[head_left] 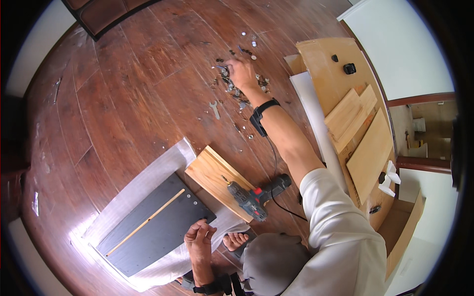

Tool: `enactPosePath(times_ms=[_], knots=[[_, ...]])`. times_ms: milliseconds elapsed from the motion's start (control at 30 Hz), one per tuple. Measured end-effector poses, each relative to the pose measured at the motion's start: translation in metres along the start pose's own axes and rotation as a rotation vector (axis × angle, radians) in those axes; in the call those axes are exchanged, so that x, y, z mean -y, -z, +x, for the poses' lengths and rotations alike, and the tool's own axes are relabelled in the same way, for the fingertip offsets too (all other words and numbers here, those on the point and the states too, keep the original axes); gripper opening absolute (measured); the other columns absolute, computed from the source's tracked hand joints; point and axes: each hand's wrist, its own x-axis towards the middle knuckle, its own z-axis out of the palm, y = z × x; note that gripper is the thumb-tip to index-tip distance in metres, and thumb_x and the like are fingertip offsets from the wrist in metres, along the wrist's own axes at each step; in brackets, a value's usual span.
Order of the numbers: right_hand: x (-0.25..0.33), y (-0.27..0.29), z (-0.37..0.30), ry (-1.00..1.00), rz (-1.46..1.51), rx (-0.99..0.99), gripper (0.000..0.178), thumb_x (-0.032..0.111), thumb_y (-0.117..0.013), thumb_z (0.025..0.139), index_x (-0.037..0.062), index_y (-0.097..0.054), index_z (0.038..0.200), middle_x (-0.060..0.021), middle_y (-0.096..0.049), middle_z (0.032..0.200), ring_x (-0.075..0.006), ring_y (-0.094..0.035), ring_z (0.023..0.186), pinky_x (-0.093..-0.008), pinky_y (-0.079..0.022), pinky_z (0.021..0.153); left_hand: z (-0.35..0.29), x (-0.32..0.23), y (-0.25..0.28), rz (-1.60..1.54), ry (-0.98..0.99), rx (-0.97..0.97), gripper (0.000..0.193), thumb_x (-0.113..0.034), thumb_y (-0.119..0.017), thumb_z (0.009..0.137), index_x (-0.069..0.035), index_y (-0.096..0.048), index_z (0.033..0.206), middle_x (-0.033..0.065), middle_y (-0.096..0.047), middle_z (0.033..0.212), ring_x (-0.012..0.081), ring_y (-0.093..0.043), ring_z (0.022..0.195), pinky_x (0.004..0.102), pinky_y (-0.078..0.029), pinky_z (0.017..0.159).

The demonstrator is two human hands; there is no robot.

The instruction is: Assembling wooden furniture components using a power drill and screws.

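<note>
My right arm reaches far forward across the floor, and my right hand point(242, 75) is down at a scattered pile of small metal fittings and screws point(230, 88). Its fingers are bunched; what they pinch, if anything, is hidden. Close to my body, my left hand point(199, 240) hovers by the near edge of a dark grey panel point(163, 222). The left fingers are curled together, and anything between them is too small to make out. A thin wooden strip point(145, 222) lies along the panel, with small round metal fittings point(191, 199) near its right end.
A cordless drill point(254, 200) rests on a pine board point(217, 172) beside the panel. White foam sheet point(143, 172) lies under the panel. An open-end wrench point(214, 109) is on the wooden floor. At right, flattened cardboard point(326, 59) carries wooden boards point(370, 153).
</note>
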Motion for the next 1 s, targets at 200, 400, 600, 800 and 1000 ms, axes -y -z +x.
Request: enactPosePath(times_ms=[200, 400, 600, 800, 1000], knots=[[0.003, -0.027, 0.034, -0.007, -0.062, -0.103, 0.017, 0.016, -0.065, 0.083, 0.0155, -0.071, 0.099, -0.0151, -0.065, 0.099, -0.0352, -0.06, 0.095, -0.0434, -0.048, 0.088, -0.014, 0.003, 0.016, -0.012, -0.039, -0.071, 0.014, -0.011, -0.062, 0.092, 0.001, -0.067, 0.096, 0.0088, -0.066, 0.084, 0.0182, -0.065, 0.076, 0.0356, -0.059, 0.075], [-0.005, -0.018, 0.043, -0.034, -0.138, 0.092, 0.015, 0.019, -0.066, 0.082, 0.0165, -0.07, 0.097, -0.0141, -0.066, 0.098, -0.0362, -0.062, 0.093, -0.0438, -0.05, 0.084, -0.011, -0.005, 0.007, 0.015, 0.077, -0.142, 0.015, -0.013, -0.064, 0.091, 0.001, -0.064, 0.096, 0.0138, -0.068, 0.085, 0.0217, -0.069, 0.072, 0.0351, -0.06, 0.07], [0.125, 0.031, -0.074, -0.069, 0.646, 0.342, 0.032, 0.02, -0.067, 0.088, 0.0051, -0.064, 0.116, -0.0076, -0.071, 0.1, -0.0136, -0.068, 0.083, -0.0261, -0.052, 0.071, -0.005, -0.03, -0.014, 0.209, 0.083, -0.265, 0.021, -0.012, -0.069, 0.087, 0.007, -0.066, 0.094, 0.0071, -0.062, 0.075, 0.0135, -0.062, 0.066, 0.0295, -0.058, 0.064], [0.191, 0.108, -0.269, -0.576, 1.257, 1.05, 0.021, 0.006, -0.062, 0.092, -0.0081, -0.061, 0.108, -0.0094, -0.067, 0.095, -0.019, -0.068, 0.092, -0.0268, -0.055, 0.079, -0.019, 0.0, -0.025, 0.204, -0.011, -0.066, 0.027, -0.016, -0.06, 0.095, 0.008, -0.065, 0.104, 0.0111, -0.065, 0.097, 0.0142, -0.062, 0.086, 0.0301, -0.056, 0.081], [0.193, 0.125, -0.323, -0.464, 1.14, 0.956, 0.018, 0.006, -0.065, 0.09, -0.0067, -0.065, 0.102, -0.0069, -0.067, 0.095, -0.0084, -0.062, 0.083, -0.0219, -0.05, 0.073, -0.04, 0.017, -0.022, 0.12, 0.134, -0.146, 0.027, -0.012, -0.067, 0.089, 0.006, -0.063, 0.108, 0.0114, -0.069, 0.089, 0.016, -0.068, 0.077, 0.0261, -0.056, 0.075]])
